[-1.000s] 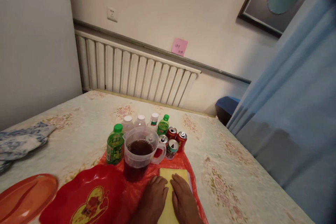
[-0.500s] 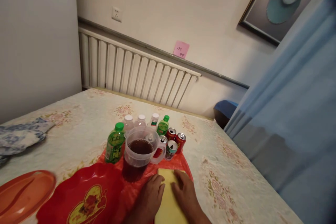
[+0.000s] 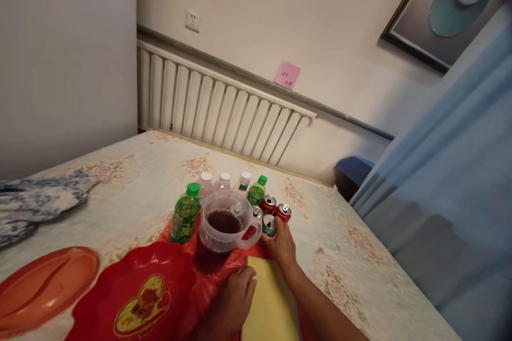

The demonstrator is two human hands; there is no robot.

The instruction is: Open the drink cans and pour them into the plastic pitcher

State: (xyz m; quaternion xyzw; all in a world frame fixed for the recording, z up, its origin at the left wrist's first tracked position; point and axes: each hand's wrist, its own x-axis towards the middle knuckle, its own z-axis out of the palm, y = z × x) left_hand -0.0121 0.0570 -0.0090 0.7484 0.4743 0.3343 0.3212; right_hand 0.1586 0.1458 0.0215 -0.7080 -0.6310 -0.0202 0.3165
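My right hand reaches past the yellow sheet and closes round a green-and-white drink can, its top open. My left hand rests at the left edge of the yellow sheet, fingers curled together; what lies under them is hidden. Whether this flat sheet is cloth or paper I cannot tell. Just beyond my left hand stands a clear plastic jug of dark brown drink, its handle towards the can. Red cans stand right behind the held can.
Left of the jug is a green-capped bottle; several more bottles stand behind it. A red scalloped tray and an orange lid lie front left. Bunched patterned cloth is at far left. A blue curtain hangs right.
My right hand has left the yellow sheet and moved forward to the green-and-white can, closing on it. My left hand stays by the sheet. The whole view has shifted slightly.
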